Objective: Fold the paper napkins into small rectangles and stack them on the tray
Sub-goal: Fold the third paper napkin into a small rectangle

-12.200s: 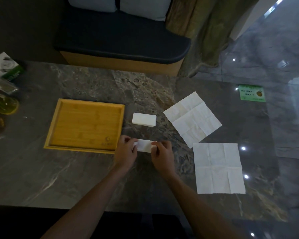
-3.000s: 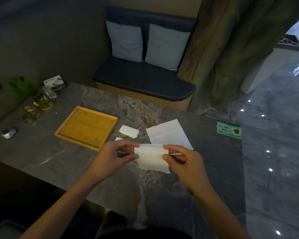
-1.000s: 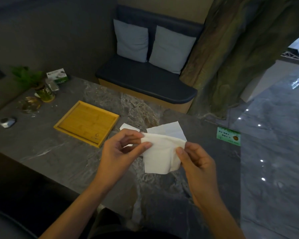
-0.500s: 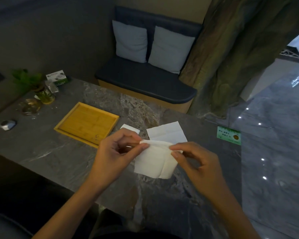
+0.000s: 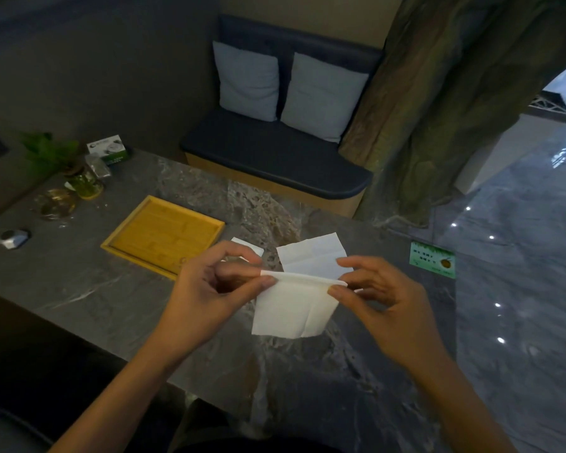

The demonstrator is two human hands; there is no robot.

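- White napkin [image 5: 291, 310] hangs from pinched fingertips: left hand [image 5: 209, 289] grips its top left corner, right hand [image 5: 383, 295] its top right.
- Wooden tray [image 5: 134, 235] lies beyond the left fingers.

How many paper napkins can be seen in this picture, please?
3: one half-folded napkin held in the air by both hands, one unfolded napkin flat on the table behind it, one small folded napkin beside the tray. Hands may hide another.

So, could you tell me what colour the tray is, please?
Yellowish wood tray; head view.
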